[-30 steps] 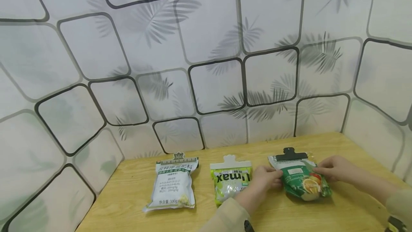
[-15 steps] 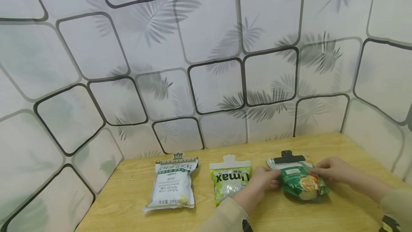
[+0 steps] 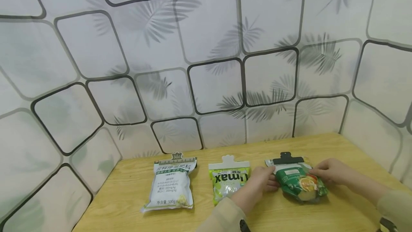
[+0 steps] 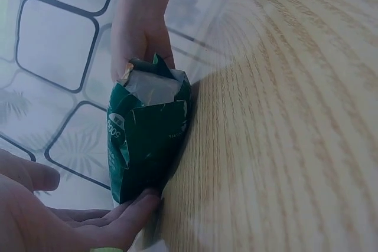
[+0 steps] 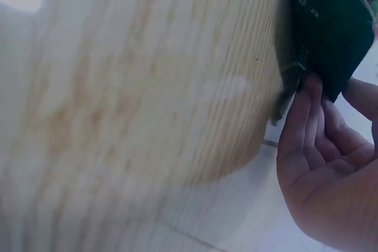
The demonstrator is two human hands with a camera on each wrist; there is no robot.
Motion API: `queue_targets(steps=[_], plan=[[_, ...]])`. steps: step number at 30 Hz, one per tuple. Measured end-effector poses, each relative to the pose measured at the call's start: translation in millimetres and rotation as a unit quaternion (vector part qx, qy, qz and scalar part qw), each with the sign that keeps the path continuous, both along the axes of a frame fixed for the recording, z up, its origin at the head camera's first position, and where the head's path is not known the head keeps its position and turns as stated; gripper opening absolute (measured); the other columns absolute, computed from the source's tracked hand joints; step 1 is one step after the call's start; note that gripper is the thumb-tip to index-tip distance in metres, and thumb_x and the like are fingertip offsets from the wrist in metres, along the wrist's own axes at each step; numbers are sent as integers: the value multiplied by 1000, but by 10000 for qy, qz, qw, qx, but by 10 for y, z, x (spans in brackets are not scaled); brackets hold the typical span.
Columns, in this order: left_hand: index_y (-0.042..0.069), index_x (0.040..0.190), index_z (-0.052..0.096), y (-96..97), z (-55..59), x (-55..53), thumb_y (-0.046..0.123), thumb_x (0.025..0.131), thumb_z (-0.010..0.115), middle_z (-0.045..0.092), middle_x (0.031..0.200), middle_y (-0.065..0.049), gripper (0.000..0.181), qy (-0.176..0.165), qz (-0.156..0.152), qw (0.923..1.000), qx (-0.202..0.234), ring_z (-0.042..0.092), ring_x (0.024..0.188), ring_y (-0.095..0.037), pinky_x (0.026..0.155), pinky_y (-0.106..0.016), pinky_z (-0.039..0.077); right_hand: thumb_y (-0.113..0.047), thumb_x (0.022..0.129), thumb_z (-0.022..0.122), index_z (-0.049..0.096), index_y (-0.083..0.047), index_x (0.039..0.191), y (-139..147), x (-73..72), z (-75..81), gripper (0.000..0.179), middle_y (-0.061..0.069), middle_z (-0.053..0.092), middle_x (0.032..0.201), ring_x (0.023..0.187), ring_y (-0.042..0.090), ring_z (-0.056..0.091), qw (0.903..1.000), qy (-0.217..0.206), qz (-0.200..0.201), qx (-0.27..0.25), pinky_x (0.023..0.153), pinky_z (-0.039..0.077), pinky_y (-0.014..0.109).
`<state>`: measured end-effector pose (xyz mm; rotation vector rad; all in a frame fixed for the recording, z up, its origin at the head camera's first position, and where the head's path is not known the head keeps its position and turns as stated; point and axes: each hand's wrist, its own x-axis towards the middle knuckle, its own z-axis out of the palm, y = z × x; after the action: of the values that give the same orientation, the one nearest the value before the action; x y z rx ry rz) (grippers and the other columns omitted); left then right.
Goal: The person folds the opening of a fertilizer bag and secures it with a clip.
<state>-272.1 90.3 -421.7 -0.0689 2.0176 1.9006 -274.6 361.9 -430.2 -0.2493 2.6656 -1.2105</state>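
Observation:
A green food bag [image 3: 294, 180] with a fruit picture lies on the table, its top edge held by a black sealing clip [image 3: 286, 158]. At its left side is my left hand [image 3: 260, 183]; in the left wrist view the thumb stands off the green bag [image 4: 150, 137] while fairly straight fingers touch its lower edge. My right hand [image 3: 328, 172] pinches the bag's right edge, thumb above and fingers beneath, as the right wrist view shows with the bag's dark green corner [image 5: 332, 33]. The bag's underside is hidden.
Left of the hands, a lime-green "Umax" bag [image 3: 226, 185] carries a white clip [image 3: 228, 163]; my left forearm partly covers it. Farther left lies a white 500 g bag [image 3: 172, 185] with a patterned clip [image 3: 177, 158]. A patterned wall covering [image 3: 222, 85] rises behind the wooden table [image 3: 112, 203].
The green bag has shifted slightly left and turned a little. My left hand has eased left, its thumb coming away from the bag. The right hand keeps its pinch.

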Motion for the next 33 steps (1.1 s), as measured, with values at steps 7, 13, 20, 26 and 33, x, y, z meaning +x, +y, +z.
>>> queue_targets(steps=[7, 13, 20, 26, 33], plan=[[-7, 111, 71, -21, 19, 40, 20, 107, 62, 80, 97, -18, 29, 128, -293, 9994, -88, 80, 94, -33, 88, -40, 68, -28, 103, 72, 80, 5, 102, -40, 43, 21, 34, 6, 78, 92, 74, 6, 59, 9965, 353, -401, 645, 62, 55, 21], [-8, 114, 71, -60, 1, 78, 12, 104, 64, 80, 101, -20, 24, 380, -759, 9957, -377, 80, 98, -33, 89, -38, 68, -28, 100, 74, 81, 0, 95, -46, 98, 33, 29, 3, 79, 86, 71, 9, 63, 9880, 793, -486, 1236, 60, 55, 23], [-13, 119, 70, -167, -13, 168, 7, 103, 64, 79, 102, -24, 27, 855, -1346, 9856, -560, 79, 98, -39, 85, -38, 69, -33, 95, 80, 79, -3, 96, -71, 159, 106, 30, 7, 79, 91, 80, 21, 70, 9739, 1265, -594, 1787, 69, 61, 41], [-12, 125, 69, -377, 71, 263, 8, 104, 61, 79, 107, -25, 30, 1177, -1558, 9789, -600, 79, 101, -39, 89, -39, 68, -34, 94, 81, 77, 2, 105, -183, 206, 196, 37, 8, 80, 94, 84, 24, 72, 9706, 1443, -622, 1824, 73, 62, 46], [-3, 130, 72, -642, 172, 309, 13, 105, 62, 81, 104, -12, 32, 1407, -1491, 9747, -892, 79, 96, -23, 85, -35, 67, -25, 97, 78, 75, 3, 107, -404, 295, 246, 30, 3, 79, 93, 82, 18, 71, 9711, 1512, -461, 1790, 71, 62, 41]])
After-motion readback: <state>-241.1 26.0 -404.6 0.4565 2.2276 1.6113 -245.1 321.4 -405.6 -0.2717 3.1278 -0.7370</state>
